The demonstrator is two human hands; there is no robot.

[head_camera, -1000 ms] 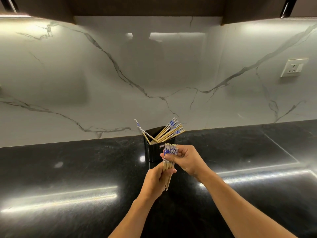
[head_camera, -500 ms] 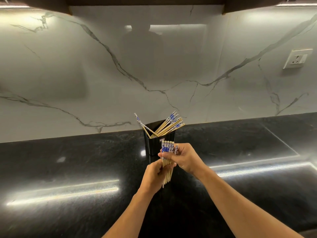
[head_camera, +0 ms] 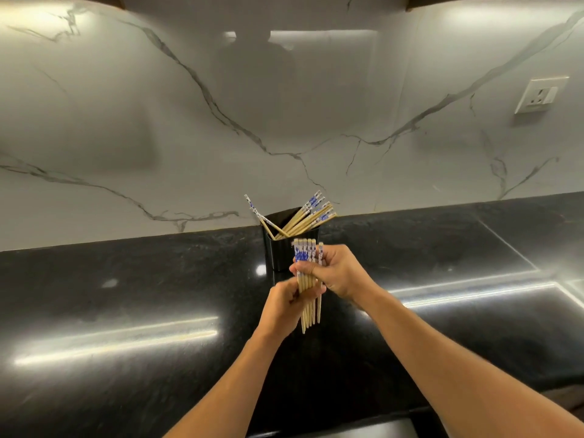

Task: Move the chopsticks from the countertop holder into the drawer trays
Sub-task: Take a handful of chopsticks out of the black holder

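A: Where is the chopstick bundle [head_camera: 305, 254]?
B: Centre of frame, upright, gripped low by the left hand [head_camera: 281, 306] and high by the right hand [head_camera: 336, 273]. Other chopsticks [head_camera: 311, 213] lean in the black holder [head_camera: 276, 254] just behind, on the desk [head_camera: 126, 295].

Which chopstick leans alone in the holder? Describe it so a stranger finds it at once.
Start at the black counter under the marble wall; a black holder stands on it near the wall. Most chopsticks in it fan right. A single chopstick leans left, apart from them, blue-patterned end up.

Black holder [head_camera: 276, 251] on dark countertop [head_camera: 126, 295]
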